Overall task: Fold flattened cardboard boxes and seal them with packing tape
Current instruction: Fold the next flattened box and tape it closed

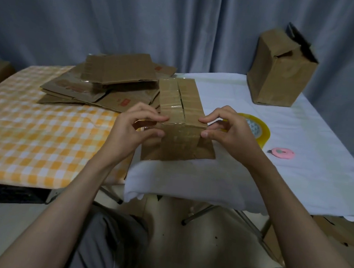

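Observation:
A folded cardboard box (180, 116) stands on the table in front of me, its top flaps closed and covered with clear tape. My left hand (135, 127) pinches the box's near left top corner between thumb and fingers. At the near right corner my right hand (227, 128) pinches the box in the same way. A roll of yellowish packing tape (258, 127) lies flat just behind my right hand, partly hidden by it. Several flattened cardboard boxes (111, 82) are piled at the back left.
A second folded box (280, 73) stands at the back right, its top flaps loose. A small pink cutter (282, 153) lies right of the tape roll. An orange checked cloth (28, 130) covers the left table, a white cloth (304, 135) the right. Grey curtains hang behind.

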Demonstrator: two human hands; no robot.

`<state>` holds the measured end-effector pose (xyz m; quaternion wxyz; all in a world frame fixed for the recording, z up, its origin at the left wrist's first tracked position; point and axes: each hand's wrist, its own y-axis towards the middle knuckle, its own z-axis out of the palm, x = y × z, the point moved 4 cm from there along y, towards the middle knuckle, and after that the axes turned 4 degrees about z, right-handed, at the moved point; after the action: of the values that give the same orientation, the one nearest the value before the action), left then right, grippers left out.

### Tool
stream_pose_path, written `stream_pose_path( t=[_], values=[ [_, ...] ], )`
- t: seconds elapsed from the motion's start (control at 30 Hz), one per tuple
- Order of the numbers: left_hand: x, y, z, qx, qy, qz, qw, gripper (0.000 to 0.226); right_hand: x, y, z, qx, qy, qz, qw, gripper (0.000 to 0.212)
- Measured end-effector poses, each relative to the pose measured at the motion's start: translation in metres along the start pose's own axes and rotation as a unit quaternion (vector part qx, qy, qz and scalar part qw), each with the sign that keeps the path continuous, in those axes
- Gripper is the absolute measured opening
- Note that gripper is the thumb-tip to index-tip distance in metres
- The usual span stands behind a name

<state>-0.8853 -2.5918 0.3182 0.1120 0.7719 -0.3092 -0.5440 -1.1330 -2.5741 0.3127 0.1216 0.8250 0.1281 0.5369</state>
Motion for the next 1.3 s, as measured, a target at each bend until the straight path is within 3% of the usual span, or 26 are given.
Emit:
stream_pose_path(
  t=[0.43,0.53,0.67,0.77,0.83,0.9,1.07,1.17,1.23,1.3],
  values=[
    [0.003,0.025,-0.013,0.080,-0.050,-0.054,0.994,0.016,-0.005,0.002,0.004,-0.039,0.084,-0.030,0.995,0.017],
    [0.002,0.021,-0.018,0.087,0.011,-0.035,0.996,0.013,-0.002,0.001,0.000,-0.034,0.004,-0.048,0.998,0.017],
    [-0.019,0.035,-0.009,0.070,0.195,0.026,0.978,0.049,0.004,0.001,0.001,-0.012,-0.070,-0.089,0.994,0.013],
    [-0.025,0.045,0.018,0.198,0.298,-0.011,0.934,0.100,0.008,0.000,0.008,-0.014,-0.087,-0.108,0.990,0.025],
    [-0.016,0.045,0.033,0.256,0.364,-0.005,0.896,0.118,0.008,0.000,0.010,-0.028,-0.088,-0.105,0.990,0.027],
    [-0.004,0.042,0.038,0.256,0.412,0.019,0.875,0.117,0.005,0.001,0.012,-0.040,-0.079,-0.096,0.991,0.025],
    [-0.001,0.040,0.037,0.239,0.428,0.048,0.870,0.101,0.002,0.001,0.015,-0.046,-0.060,-0.087,0.993,0.020],
    [-0.008,0.046,0.035,0.290,0.425,0.035,0.857,0.108,0.002,0.000,0.014,-0.043,-0.064,-0.069,0.995,0.021],
    [-0.011,0.048,0.030,0.315,0.398,0.004,0.862,0.118,0.004,0.000,0.015,-0.040,-0.071,-0.065,0.995,0.024],
    [-0.011,0.050,0.029,0.300,0.360,-0.014,0.883,0.113,0.007,-0.001,0.016,-0.039,-0.085,-0.072,0.993,0.024]
  ],
)
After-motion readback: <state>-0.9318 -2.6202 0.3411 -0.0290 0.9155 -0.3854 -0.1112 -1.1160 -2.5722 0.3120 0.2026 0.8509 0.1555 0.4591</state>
